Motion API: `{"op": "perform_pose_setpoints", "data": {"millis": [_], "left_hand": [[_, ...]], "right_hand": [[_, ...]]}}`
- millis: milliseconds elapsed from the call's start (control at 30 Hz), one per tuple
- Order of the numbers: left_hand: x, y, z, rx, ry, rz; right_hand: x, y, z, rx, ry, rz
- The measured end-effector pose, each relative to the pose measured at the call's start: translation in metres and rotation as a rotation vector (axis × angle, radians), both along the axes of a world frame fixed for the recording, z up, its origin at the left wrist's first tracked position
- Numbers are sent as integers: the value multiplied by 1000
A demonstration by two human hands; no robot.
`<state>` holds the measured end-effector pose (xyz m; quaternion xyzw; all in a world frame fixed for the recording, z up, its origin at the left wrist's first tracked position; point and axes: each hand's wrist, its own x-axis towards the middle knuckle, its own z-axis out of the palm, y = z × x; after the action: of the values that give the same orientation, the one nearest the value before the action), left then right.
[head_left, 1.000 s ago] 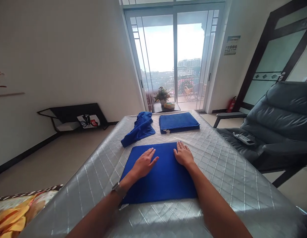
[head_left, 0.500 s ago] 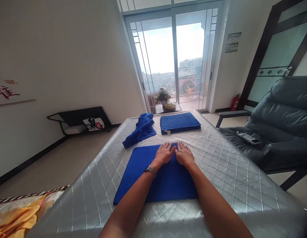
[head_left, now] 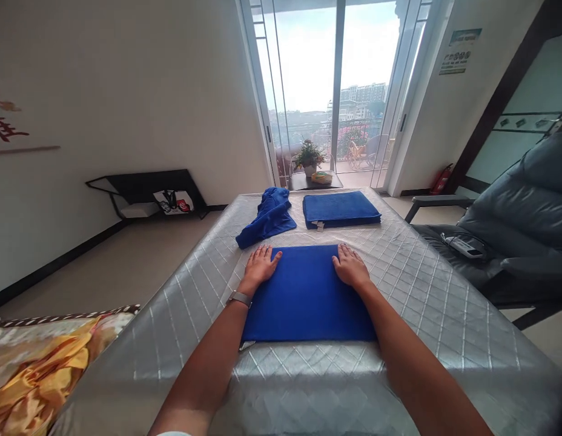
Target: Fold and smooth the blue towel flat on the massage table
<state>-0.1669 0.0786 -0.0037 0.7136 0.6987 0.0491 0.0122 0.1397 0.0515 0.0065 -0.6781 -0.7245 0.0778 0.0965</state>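
A blue towel (head_left: 308, 297) lies flat as a smooth rectangle on the silver quilted cover (head_left: 426, 309), a small white tag poking out at its near left corner. On its far left corner rests my left hand (head_left: 261, 264), palm down with fingers stretched out. My right hand (head_left: 350, 264) lies the same way on the far right corner. Beyond them sits a neat stack of folded blue towels (head_left: 341, 207) with a white label at its front. A crumpled blue towel (head_left: 268, 217) lies to the left of that stack.
Behind the bed, a small table (head_left: 315, 181) carries a potted plant (head_left: 309, 157). A dark armchair (head_left: 512, 224) with a power strip (head_left: 463, 246) on its seat stands to the right. Yellow cloth (head_left: 49, 375) lies at the lower left, and a black folded frame (head_left: 145, 191) leans by the wall.
My hands have slid apart from the middle of the far edge to its two corners. The towel's left side has shifted inward, squaring its outline. The camera view has tilted down.
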Motion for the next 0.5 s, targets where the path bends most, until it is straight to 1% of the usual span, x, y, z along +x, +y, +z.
{"op": "perform_pose_setpoints", "data": {"millis": [133,300,500], "left_hand": [[2,2,1,-8,-42,-13],[0,3,1,-2,-60,-25],[-1,1,7,-24,-89,-32]], "right_hand": [[1,2,-2,-6,-22,-2],[3,4,-3,-4,-24,-10],[6,8,-5,-18,-34,-11]]}}
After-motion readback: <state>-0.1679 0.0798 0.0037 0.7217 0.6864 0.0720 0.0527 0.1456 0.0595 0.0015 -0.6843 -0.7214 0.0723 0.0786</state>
